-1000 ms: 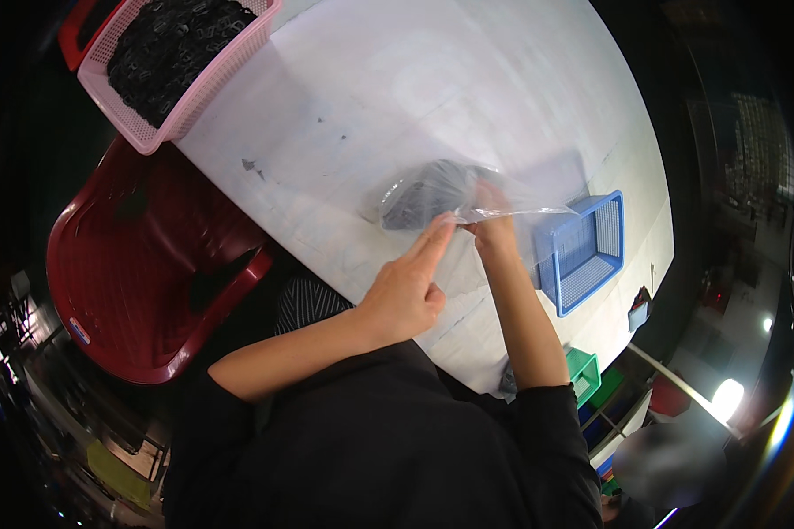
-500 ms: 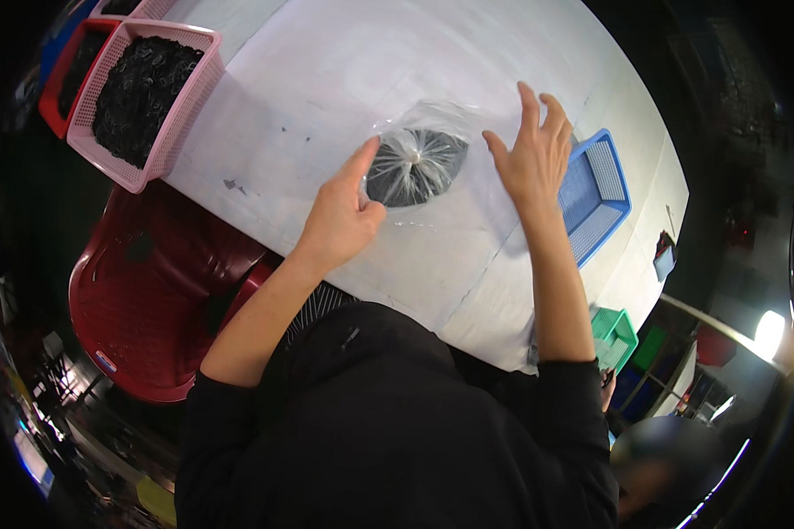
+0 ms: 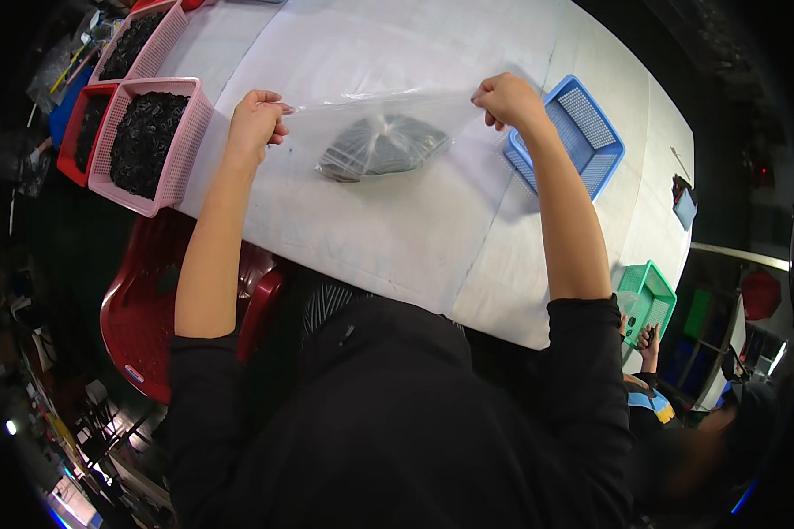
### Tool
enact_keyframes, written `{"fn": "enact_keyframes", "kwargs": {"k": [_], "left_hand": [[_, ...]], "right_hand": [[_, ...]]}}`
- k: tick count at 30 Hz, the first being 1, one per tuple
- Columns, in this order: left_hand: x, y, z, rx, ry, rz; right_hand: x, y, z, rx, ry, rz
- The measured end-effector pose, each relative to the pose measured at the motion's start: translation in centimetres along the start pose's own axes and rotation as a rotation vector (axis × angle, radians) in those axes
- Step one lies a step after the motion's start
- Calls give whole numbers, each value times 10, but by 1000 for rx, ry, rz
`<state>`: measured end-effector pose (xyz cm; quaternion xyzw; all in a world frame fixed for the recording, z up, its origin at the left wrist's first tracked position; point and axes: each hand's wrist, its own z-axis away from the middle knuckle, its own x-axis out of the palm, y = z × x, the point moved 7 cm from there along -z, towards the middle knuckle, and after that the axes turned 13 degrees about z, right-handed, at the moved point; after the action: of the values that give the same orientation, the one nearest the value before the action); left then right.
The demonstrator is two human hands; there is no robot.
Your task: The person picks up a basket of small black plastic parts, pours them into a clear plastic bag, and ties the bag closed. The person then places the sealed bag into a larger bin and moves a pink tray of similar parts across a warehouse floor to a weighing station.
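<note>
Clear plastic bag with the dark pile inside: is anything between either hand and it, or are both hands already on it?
Nothing visible is in the way. The left hand and the right hand each pinch an upper corner of the clear plastic bag, stretched between them above the white table. The blue plastic basket sits beside the right hand.

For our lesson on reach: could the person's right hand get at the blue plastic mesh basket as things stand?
Probably yes. The right hand is closed on a corner of the clear plastic bag just beside the blue plastic mesh basket, with only bare white table between them; it would have to let go of the bag first.
</note>
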<state>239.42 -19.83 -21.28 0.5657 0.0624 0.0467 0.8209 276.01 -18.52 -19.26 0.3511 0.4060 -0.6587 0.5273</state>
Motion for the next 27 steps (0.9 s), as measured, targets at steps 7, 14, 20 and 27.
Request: {"fn": "enact_keyframes", "kwargs": {"k": [7,14,20,27], "left_hand": [[2,6,3,144,34,157],[-2,11,2,86,-30,399],[-18,32,-17,459,-298,-33],[-6,22,-77,341,-439,-253]], "right_hand": [[-48,-35,36,-104,456,233],[21,-240,46,-706,604,92],[13,-252,-14,-586,182,-136],[-11,-252,-32,-755,552,-131]]}}
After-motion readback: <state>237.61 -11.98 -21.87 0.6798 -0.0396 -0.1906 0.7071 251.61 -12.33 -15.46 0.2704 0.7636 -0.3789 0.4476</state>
